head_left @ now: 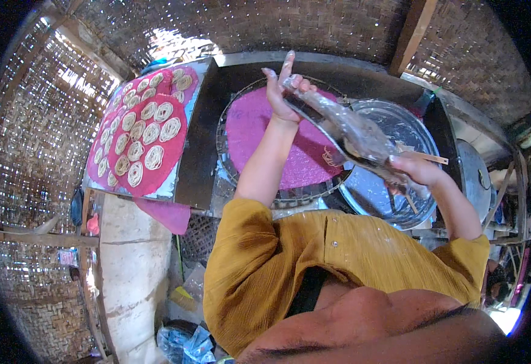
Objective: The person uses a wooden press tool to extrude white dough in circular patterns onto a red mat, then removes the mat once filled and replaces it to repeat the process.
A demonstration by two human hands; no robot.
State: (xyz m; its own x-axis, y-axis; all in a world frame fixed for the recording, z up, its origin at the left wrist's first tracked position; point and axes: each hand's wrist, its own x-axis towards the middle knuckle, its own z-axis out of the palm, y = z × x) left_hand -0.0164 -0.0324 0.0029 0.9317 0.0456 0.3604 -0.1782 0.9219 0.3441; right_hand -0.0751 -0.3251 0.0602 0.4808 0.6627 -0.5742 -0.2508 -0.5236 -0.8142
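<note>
My left hand (288, 93) grips the upper left end of a long, clear plastic bag (354, 123), with the index finger and thumb stretched out. At the bag's lower right end, my right hand (415, 172) holds it tilted. Something pale and partly hidden lies in or against the bag, along a dark long edge. Beneath is a round tray with a pink sheet (265, 141), on which a small tangle of pale strands (331, 157) lies near the right rim. To its right, a wide metal basin (370, 193) dusted with white holds thin wooden pieces, partly hidden by my right hand.
At the left, pink and red sheets (156, 175) carry several flat coils of pale strands (169, 128). A dark raised board edge (197, 164) divides them from the round tray. A round metal lid (472, 175) stands at the right. Woven walls surround the work area.
</note>
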